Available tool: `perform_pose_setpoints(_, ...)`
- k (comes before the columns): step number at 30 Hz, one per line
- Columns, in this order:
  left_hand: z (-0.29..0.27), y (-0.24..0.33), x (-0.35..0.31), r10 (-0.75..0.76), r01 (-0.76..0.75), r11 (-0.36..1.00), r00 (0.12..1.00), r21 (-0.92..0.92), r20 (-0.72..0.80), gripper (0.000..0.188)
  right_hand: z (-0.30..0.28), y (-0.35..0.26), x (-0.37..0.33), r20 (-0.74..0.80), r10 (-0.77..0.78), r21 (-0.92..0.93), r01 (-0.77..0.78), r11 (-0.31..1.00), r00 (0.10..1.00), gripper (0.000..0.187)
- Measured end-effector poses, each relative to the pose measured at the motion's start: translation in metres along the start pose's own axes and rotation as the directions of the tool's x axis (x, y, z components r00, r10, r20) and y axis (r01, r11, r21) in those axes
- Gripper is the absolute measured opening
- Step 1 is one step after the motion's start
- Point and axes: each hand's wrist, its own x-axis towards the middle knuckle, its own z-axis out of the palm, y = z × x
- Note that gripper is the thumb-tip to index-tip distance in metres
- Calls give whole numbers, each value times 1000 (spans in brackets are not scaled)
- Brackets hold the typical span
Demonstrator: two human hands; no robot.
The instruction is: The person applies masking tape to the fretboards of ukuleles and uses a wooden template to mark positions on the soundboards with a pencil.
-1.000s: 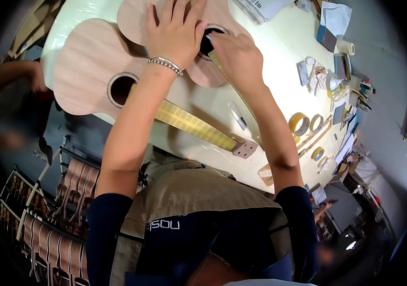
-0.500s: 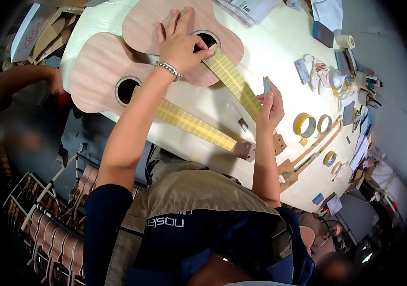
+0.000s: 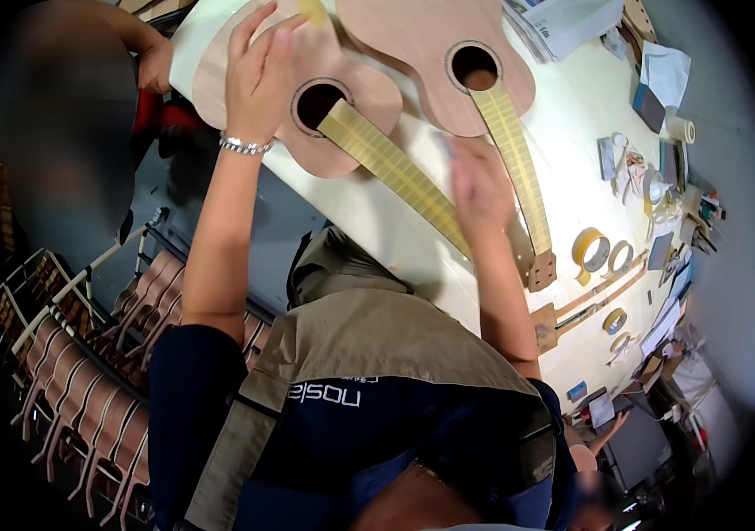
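Two unfinished pale-wood small guitars lie side by side on the table. My left hand (image 3: 258, 75) is over the body of the left guitar (image 3: 360, 84), its fingers stretched out and apart. Near its fingertips is a small blurred yellow thing (image 3: 312, 11). Yellow tape (image 3: 399, 173) covers that guitar's fingerboard, and its headstock is hidden behind my right forearm. Between the two necks my right hand (image 3: 482, 186) is smeared by motion, with a bluish-grey flat piece (image 3: 448, 146) at its fingers. The right guitar (image 3: 421, 44) also has a taped fingerboard (image 3: 516, 155).
Tape rolls (image 3: 590, 250) and a wooden neck-shaped piece (image 3: 545, 326) lie on the table's right. Papers (image 3: 567, 26), abrasive blocks and tools line its far and right edges. Another person's hand (image 3: 154, 66) is at the left. Racks of curved wood (image 3: 85, 380) stand at lower left.
The view has shifted. My left hand has left the taped neck end of the right guitar and moved over the left one. The right guitar now lies more upright. My right hand has moved between the necks.
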Motion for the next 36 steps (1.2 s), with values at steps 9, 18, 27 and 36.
perform_pose_setpoints(9, 2, -32, -51, 14, 13, 988, 984, 151, -177, 29, 96, -49, 18, 256, -389, -215, 444, 869, 885, 29)
perform_pose_setpoints(18, 10, -28, -54, 12, 32, 968, 985, 249, -174, 28, 87, -49, 27, 324, -316, -296, 412, 862, 892, 17)
perform_pose_setpoints(27, -7, -20, -58, 17, -48, 971, 991, 235, 131, 21, 37, -16, 6, -61, -82, 3, 83, 997, 995, 20)
perform_pose_setpoints(36, 3, 2, -60, -183, 89, 923, 957, 373, 224, 15, 9, 5, -61, -43, 134, -105, -138, 985, 990, 22)
